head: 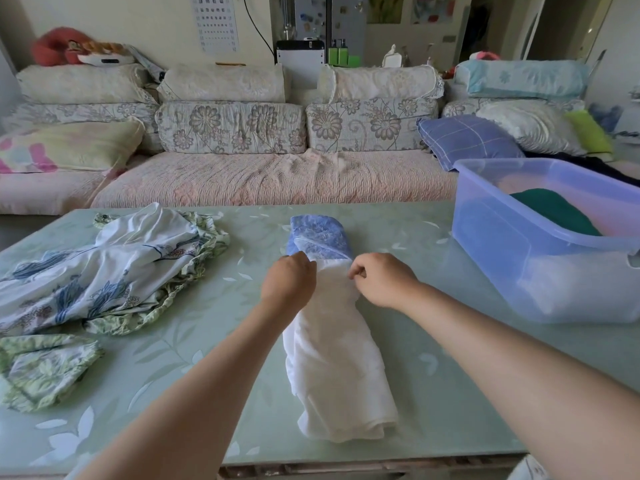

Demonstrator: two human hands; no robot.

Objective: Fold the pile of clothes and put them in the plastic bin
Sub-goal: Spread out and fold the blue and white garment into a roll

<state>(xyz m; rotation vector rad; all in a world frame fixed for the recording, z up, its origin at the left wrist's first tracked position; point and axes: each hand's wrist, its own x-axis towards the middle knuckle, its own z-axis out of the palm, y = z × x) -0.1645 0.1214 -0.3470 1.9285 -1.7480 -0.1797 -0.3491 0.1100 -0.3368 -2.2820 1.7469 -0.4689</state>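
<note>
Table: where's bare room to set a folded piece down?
Bare: between the white garment and plastic bin; far strip between floral pile and garment's blue end. Crowded: left side, pile plus green frilled piece.

The worktop is a pale green surface printed with light leaf shapes, glossy enough to catch the room's light. Four things lie directly on it. At the left sits a loose pile of clothes, white with blue flowers and green ruffled edges. Just nearer, at the left edge, a separate green leaf-print piece lies crumpled. In the middle a white garment stretches away from the near edge as a long narrow fold, its far end blue-patterned. At the right stands the translucent plastic bin, well apart from the pile.
</note>
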